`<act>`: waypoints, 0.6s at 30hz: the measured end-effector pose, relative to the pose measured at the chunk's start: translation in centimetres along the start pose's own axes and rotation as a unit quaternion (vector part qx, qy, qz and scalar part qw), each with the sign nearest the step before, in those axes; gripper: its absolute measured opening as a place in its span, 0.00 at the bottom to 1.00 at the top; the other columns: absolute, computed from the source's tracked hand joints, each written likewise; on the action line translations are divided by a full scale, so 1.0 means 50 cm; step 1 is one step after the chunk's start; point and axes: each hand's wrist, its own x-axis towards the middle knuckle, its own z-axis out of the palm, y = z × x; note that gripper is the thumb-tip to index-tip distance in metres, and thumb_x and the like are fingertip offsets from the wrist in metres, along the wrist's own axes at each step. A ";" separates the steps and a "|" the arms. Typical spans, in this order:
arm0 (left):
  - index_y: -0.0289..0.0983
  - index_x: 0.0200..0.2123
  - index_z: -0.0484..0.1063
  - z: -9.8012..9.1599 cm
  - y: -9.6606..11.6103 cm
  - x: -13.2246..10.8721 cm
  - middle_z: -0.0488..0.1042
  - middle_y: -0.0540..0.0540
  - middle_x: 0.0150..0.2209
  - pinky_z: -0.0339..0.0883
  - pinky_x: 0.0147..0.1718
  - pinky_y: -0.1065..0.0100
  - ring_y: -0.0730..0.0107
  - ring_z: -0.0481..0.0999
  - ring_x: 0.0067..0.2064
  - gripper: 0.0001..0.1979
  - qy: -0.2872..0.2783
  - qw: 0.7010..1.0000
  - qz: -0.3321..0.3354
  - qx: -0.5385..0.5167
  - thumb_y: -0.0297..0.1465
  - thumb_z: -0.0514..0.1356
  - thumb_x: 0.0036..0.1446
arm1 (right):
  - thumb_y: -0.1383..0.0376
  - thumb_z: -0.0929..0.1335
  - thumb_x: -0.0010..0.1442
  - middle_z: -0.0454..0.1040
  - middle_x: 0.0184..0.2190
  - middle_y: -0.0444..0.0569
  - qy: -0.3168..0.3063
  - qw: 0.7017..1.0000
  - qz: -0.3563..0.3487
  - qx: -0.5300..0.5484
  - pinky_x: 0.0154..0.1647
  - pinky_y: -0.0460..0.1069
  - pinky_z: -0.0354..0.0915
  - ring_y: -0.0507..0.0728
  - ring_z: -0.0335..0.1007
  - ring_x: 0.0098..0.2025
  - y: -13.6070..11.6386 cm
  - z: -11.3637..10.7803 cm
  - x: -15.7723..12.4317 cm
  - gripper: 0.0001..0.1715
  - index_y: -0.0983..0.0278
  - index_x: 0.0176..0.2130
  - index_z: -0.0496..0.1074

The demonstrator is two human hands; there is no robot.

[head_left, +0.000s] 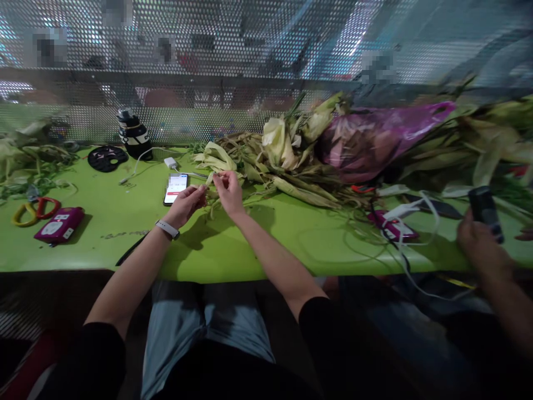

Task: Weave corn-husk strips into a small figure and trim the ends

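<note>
Both my hands meet above the green table (233, 244), near its far side. My left hand (186, 203), with a white wristband, pinches one end of a pale corn husk strip (211, 179). My right hand (228, 190) pinches the same strip from the other side, fingers closed on it. Just behind the hands lies a heap of corn husks (270, 155) and green leaves. A phone (175, 188) with a lit screen lies flat beside my left hand.
A purple plastic bag (375, 139) rests on the husk pile. A white charger and cable (170, 163), a black bottle (134, 133), a black disc (107, 158), a magenta case (59, 224) and scissors (35, 210) sit left. Another person's hand (478, 244) holds a dark phone (484, 208) at right.
</note>
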 end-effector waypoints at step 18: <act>0.35 0.38 0.76 -0.006 -0.009 0.017 0.80 0.43 0.37 0.71 0.41 0.68 0.66 0.80 0.42 0.19 0.058 0.991 0.123 -0.015 0.40 0.71 0.46 | 0.57 0.70 0.54 0.64 0.22 0.40 -0.296 0.945 0.078 0.113 0.25 0.46 0.58 0.49 0.58 0.23 -0.004 0.034 -0.030 0.13 0.63 0.31 0.67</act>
